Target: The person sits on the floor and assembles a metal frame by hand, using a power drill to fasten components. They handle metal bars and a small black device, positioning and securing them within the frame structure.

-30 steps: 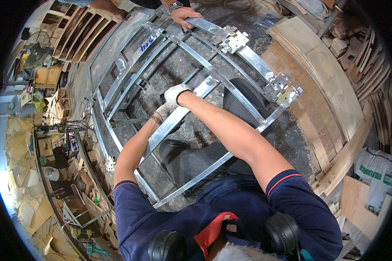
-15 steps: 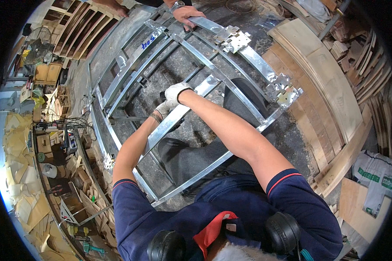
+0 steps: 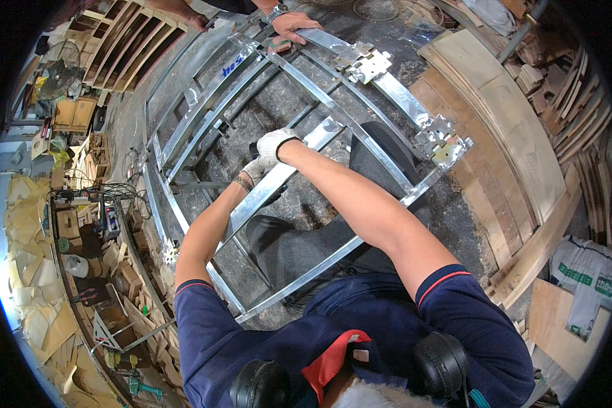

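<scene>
A welded frame of shiny metal tubing (image 3: 319, 95) lies in front of me, with a wide flat metal bar (image 3: 260, 194) slanting across its middle. My right hand (image 3: 277, 145), in a white glove, is closed at the far edge of this bar. Just below and left of it, my left hand (image 3: 253, 170), also gloved, is closed against the same spot. A black thing shows in small part beside the gloves and under the bar; its kind is hidden. Hinge-like metal plates (image 3: 366, 62) sit on the frame's far right rail, and more plates (image 3: 443, 141) at its right corner.
Across the frame, a co-worker's watch-wearing hand (image 3: 296, 24) rests on the far rail; their other hand (image 3: 196, 20) is farther left. Curved wooden panels (image 3: 503, 129) lie to the right. Wood scraps (image 3: 146, 292), cables (image 3: 109, 194) and a green power tool (image 3: 143, 387) lie left.
My hands stay in place. The co-worker's hand at the far left has moved slightly right, and a small reddish piece now shows below their watch hand. The frame's far left part has shifted slightly.
</scene>
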The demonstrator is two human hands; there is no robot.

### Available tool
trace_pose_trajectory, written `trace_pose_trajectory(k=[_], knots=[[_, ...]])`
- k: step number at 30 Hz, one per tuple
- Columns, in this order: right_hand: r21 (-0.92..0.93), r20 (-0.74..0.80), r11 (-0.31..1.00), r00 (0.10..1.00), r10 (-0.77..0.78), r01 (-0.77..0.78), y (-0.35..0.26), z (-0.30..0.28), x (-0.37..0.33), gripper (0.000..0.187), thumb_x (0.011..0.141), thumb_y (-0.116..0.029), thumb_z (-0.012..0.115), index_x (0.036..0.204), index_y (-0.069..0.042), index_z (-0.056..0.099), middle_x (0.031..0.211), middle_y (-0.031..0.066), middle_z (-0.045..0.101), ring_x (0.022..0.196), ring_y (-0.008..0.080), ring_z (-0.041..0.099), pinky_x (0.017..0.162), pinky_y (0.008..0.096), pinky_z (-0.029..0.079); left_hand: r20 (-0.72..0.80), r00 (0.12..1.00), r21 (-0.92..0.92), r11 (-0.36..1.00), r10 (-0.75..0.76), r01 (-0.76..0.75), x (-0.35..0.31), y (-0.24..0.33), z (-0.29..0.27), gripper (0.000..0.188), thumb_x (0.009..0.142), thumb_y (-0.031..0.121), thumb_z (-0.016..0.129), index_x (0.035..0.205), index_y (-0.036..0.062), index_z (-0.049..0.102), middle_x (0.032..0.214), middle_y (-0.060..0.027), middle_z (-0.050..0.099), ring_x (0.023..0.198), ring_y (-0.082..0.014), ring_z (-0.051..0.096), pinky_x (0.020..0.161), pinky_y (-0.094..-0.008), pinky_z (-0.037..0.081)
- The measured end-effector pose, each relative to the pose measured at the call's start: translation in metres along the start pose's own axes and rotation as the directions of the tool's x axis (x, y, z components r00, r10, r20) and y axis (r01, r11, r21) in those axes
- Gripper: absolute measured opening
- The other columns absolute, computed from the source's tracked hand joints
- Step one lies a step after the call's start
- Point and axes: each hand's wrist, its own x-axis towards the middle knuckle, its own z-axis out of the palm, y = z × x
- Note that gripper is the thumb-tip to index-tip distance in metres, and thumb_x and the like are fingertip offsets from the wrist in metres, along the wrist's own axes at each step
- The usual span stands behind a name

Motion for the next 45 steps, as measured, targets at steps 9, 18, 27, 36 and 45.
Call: trace_pose_trajectory(k=[9, 18, 27, 36, 45], knots=[[-0.006, -0.005, 1.0, 1.0, -0.014, 0.014, 0.001, -0.003, -0.005, 0.047, 0.079, -0.038, 0.062, 0.116, -0.01, 0.069, 0.123, 0.0109, 0.065, 0.112, 0.0287, 0.063, 0.092, 0.0446, 0.05, 0.053, 0.998, -0.045, 0.999, -0.029, 0.031, -0.001, 0.0, -0.001, 0.03, 0.089, 0.012, 0.064, 0.117, 0.0047, 0.062, 0.108, -0.0136, 0.069, 0.092, -0.0264, 0.07, 0.076, -0.0452, 0.06], [0.001, -0.072, 0.999, 0.997, -0.034, 0.034, 0.003, 0.002, -0.005, 0.042, 0.079, -0.036, 0.06, 0.107, -0.007, 0.071, 0.112, 0.016, 0.068, 0.103, 0.0312, 0.066, 0.088, 0.0421, 0.052, -0.113, 0.993, 0.036, 0.999, 0.039, -0.035, 0.0, -0.003, 0.008, 0.029, 0.091, 0.015, 0.061, 0.118, 0.0051, 0.061, 0.109, -0.0133, 0.069, 0.094, -0.0258, 0.069, 0.08, -0.0435, 0.059], [-0.019, -0.078, 0.996, 0.993, -0.084, 0.083, 0.007, 0.004, 0.001, 0.041, 0.078, -0.035, 0.056, 0.102, -0.005, 0.072, 0.105, 0.0202, 0.068, 0.1, 0.0351, 0.066, 0.087, 0.044, 0.051, -0.189, 0.956, 0.026, 0.974, 0.225, -0.224, 0.024, -0.001, -0.002, 0.017, 0.091, 0.023, 0.054, 0.1, 0.0133, 0.063, 0.089, -0.0038, 0.069, 0.073, -0.0216, 0.066, 0.058, -0.0352, 0.053], [-0.084, 0.029, 0.995, 0.998, -0.058, 0.06, 0.002, -0.008, -0.006, 0.047, 0.082, -0.04, 0.053, 0.108, -0.005, 0.069, 0.116, 0.021, 0.064, 0.108, 0.0355, 0.063, 0.093, 0.0438, 0.049, -0.452, 0.757, 0.174, 0.879, 0.472, -0.444, 0.021, -0.004, 0.008, 0.014, 0.069, 0.022, 0.06, 0.081, 0.0149, 0.059, 0.081, -0.0043, 0.058, 0.077, -0.0217, 0.056, 0.069, -0.0444, 0.049], [-0.048, -0.015, 0.993, 0.994, -0.109, 0.108, 0.009, -0.004, -0.002, 0.056, 0.082, -0.05, 0.056, 0.103, 0.001, 0.067, 0.11, 0.0259, 0.064, 0.106, 0.0395, 0.061, 0.09, 0.0435, 0.048, -0.341, 0.794, -0.071, 0.829, 0.503, -0.555, 0.016, -0.009, 0.021, 0.014, 0.076, 0.021, 0.059, 0.07, 0.0088, 0.058, 0.062, -0.0053, 0.056, 0.054, -0.0186, 0.057, 0.053, -0.0337, 0.048]])
